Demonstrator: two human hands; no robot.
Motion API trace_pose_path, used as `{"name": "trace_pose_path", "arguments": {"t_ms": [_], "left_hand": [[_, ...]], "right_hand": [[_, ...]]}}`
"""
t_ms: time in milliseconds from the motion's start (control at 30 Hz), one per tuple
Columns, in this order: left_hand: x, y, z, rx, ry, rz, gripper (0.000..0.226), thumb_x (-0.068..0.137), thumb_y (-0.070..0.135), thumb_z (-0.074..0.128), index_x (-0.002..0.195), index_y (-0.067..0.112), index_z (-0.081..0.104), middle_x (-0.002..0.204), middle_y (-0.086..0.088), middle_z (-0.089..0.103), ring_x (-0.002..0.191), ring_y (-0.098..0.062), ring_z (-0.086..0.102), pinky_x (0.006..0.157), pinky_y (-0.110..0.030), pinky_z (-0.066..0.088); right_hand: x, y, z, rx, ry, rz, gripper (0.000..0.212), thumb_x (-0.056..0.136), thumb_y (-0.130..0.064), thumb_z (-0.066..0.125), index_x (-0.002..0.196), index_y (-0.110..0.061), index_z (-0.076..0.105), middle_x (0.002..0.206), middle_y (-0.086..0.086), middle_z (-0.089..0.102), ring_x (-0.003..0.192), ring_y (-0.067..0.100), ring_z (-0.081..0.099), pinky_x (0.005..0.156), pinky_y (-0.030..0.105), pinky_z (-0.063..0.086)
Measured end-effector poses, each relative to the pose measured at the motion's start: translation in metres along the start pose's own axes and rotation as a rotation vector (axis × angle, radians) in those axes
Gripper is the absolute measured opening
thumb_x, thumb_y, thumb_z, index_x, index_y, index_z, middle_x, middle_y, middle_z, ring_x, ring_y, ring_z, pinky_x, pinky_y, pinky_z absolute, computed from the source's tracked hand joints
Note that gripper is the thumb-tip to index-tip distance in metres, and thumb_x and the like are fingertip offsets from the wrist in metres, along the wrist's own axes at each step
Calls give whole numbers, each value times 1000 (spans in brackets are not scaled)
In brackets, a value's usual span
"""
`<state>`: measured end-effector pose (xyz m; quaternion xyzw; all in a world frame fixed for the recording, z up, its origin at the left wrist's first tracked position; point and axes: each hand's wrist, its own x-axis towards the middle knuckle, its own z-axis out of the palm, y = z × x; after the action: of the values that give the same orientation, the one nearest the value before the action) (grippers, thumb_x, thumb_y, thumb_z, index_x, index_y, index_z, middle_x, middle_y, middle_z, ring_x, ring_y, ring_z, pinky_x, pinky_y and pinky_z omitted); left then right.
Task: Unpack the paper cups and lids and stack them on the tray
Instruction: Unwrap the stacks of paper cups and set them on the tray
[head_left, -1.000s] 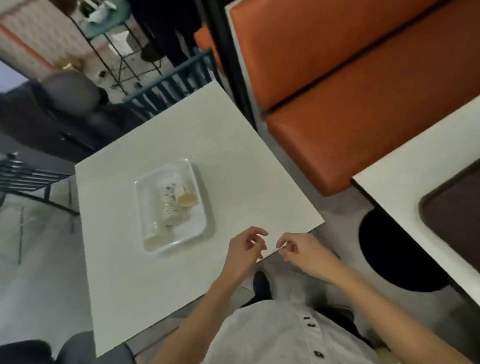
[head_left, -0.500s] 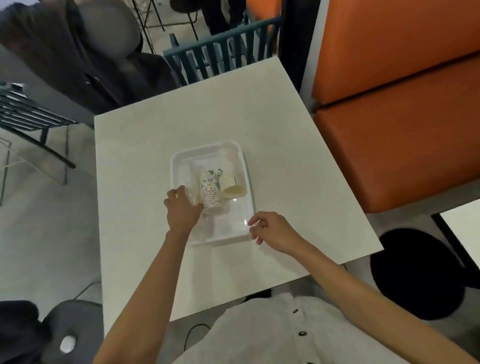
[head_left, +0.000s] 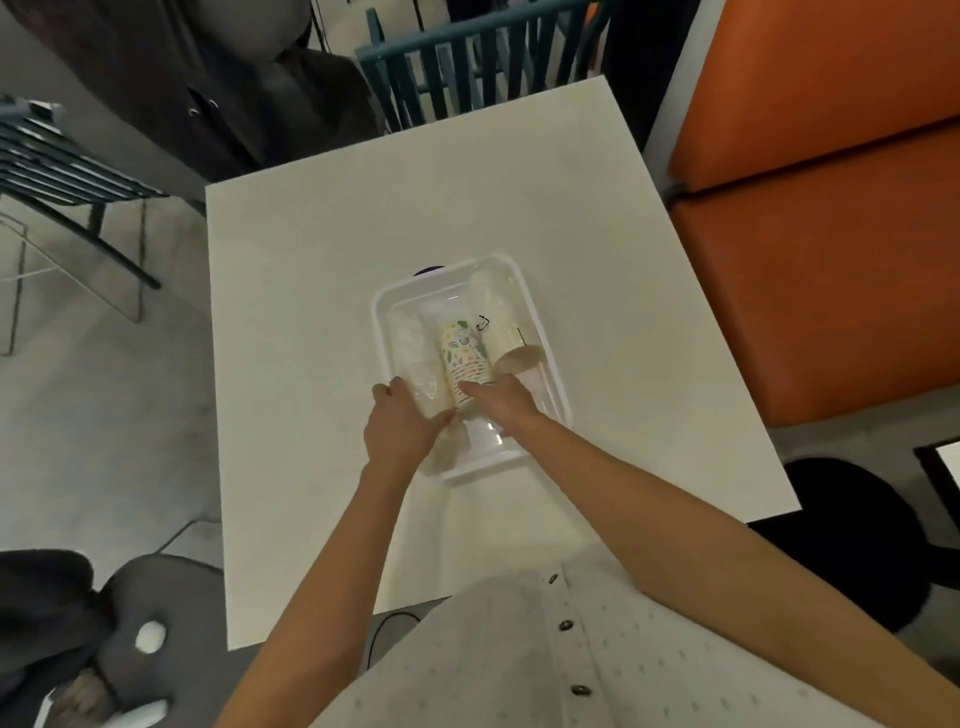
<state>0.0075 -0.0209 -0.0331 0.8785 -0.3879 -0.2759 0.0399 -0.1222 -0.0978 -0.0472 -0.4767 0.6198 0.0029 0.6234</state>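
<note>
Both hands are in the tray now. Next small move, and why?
Probably close the right hand on the cups and lift them out. They lie on their side in the tray, seemingly wrapped; its fingers touch their near end, and the left hand rests on the clear wrap beside them.

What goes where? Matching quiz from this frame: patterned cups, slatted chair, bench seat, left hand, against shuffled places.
1 patterned cups
2 slatted chair
3 bench seat
4 left hand

A right of the table
B over the near left part of the tray
C lying in the tray's middle
D beyond the table's far edge

Pairs: 1-C, 2-D, 3-A, 4-B.
</note>
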Motion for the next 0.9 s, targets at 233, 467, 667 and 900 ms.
{"name": "trace_pose_path", "arguments": {"t_ms": [233, 467, 667, 900], "left_hand": [[-9, 3, 19, 106, -56, 14, 132, 61, 37, 91, 154, 9, 0, 141, -17, 26, 125, -36, 36, 86, -45, 48], [-2, -21, 19, 28, 74, 213, 93, 77, 32, 75, 153, 26, 20, 144, -7, 31, 114, -33, 52, 71, -41, 46], [-9, -24, -2, -483, 181, 175, 58, 93, 30, 60, 148, 26, 42, 122, -2, 63, 94, -28, 65, 74, -37, 60], [-58, 22, -27, -749, 184, 375, 46, 98, 22, 58, 142, 30, 50, 98, 15, 61, 91, -24, 62, 56, -20, 58]], "right_hand": [[9, -11, 2, 30, 5, 83, 68, 73, -57, 75, 122, -13, 56, 105, 3, 63, 91, 21, 62, 69, 31, 49], [-21, -17, -26, 164, -252, 93, 68, 78, -63, 65, 131, -21, 54, 111, 7, 62, 87, 24, 65, 73, 33, 51], [-67, 11, -70, 369, -388, -42, 47, 86, -47, 66, 123, -19, 62, 109, 6, 68, 81, 23, 66, 66, 30, 47], [-112, 62, -132, 582, -187, -107, 52, 81, -48, 64, 121, -15, 62, 109, 12, 70, 77, 23, 65, 68, 32, 46]]}}
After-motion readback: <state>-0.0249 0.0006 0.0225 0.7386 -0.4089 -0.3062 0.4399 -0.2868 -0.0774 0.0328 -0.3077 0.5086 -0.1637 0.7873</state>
